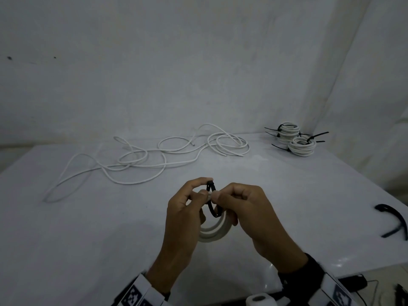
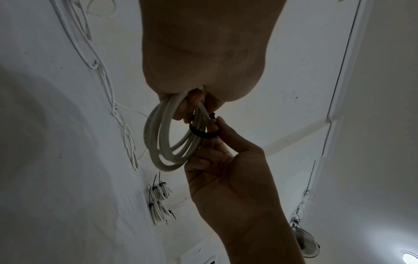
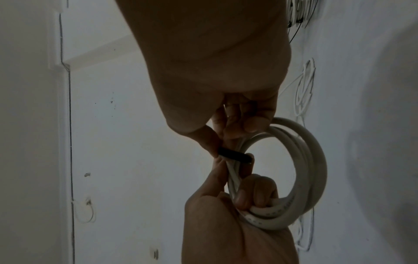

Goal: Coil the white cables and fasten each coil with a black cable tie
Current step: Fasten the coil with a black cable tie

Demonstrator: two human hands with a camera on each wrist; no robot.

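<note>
The white coil (image 1: 213, 234) (black cable tie (image 1: 212, 200) looped round it) was pinched by both hands, left (image 1: 187, 208) and right (image 1: 247, 208), above the tabletop (image 1: 88, 228).

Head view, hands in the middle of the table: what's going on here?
A person is fastening a coil of white cable with a black cable tie. The left hand and the right hand both hold the coil and pinch the tie looped round it. Finished coils are stacked at the table's far right, loose cable lies uncoiled at the back, and spare ties wait at the right edge.
</note>
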